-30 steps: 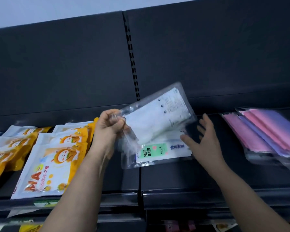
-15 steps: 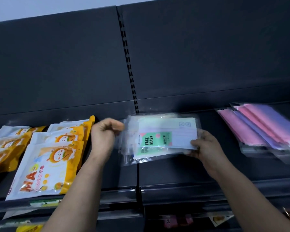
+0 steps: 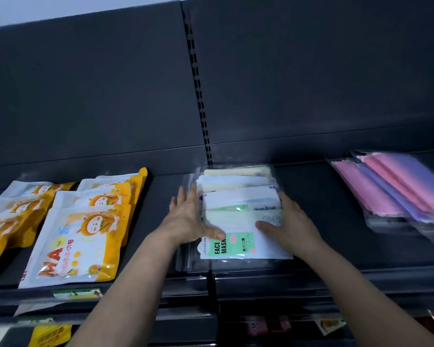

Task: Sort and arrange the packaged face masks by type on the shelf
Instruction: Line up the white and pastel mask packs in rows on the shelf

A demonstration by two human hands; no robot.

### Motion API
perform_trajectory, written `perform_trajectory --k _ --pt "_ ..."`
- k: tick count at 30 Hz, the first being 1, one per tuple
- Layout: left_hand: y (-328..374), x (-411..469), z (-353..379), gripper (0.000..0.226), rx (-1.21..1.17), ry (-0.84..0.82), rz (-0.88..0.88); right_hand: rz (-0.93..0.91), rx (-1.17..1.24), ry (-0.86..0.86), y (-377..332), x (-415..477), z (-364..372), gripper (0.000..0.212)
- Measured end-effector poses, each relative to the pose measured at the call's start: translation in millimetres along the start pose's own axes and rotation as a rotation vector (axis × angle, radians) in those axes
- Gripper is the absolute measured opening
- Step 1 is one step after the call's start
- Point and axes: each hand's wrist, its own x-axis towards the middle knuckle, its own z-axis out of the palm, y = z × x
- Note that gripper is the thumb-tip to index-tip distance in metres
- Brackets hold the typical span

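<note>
The clear plastic green-labelled face-mask packet (image 3: 236, 246) now lies atop its row near the front edge of the dark shelf (image 3: 336, 234). My left hand (image 3: 186, 216) and right hand (image 3: 295, 221), fingers straight, press its sides to square it.

I read "FACE MASK" on the green label (image 3: 226, 247) of the front clear pack (image 3: 238, 222), with "LEYAN" along its left edge. The nearest yellow pouch (image 3: 78, 242) shows large orange "MA".

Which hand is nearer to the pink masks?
The right. The right hand presses the middle stack at its right, toward the pink masks; the left hand presses its left.
</note>
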Motion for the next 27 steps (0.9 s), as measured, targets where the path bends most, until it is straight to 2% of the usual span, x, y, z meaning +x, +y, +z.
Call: perform_trajectory --k 4,7,9,12,14,17,23,27 --pt "-4.8 -1.8 -8.6 0.130 0.069 -0.027 -0.035 -0.001 -0.146 -0.012 0.4 -2.3 4.8 0.093" --pt "2.0 -1.4 -16.5 0.116 0.141 0.083 -0.058 -0.051 -0.268 -0.026 -1.1 -5.9 6.2 0.097" --pt "9.0 6.9 -19.2 0.102 0.176 0.149 0.042 -0.171 -0.310 -0.090 -4.2 -7.4 7.1 0.094" --pt "22.4 28.5 -14.1 0.083 0.278 0.059 0.239 -0.304 -0.422 -0.190 -5.0 -6.9 9.1 0.083" --pt "30.3 40.5 -6.1 0.075 0.327 -0.041 0.256 -0.347 -0.454 -0.218 -3.1 -5.4 9.7 0.077" --pt "33.5 50.8 4.3 0.068 0.364 -0.138 0.264 -0.387 -0.471 -0.264 -2.2 -4.9 11.2 0.071" --pt "44.9 70.0 -6.2 0.069 0.359 -0.006 0.289 -0.326 -0.463 -0.280 -4.4 -5.6 10.5 0.071" --pt "45.5 80.0 -3.4 0.070 0.442 -0.117 0.227 -0.280 -0.490 -0.263 -6.6 -5.5 10.8 0.069"
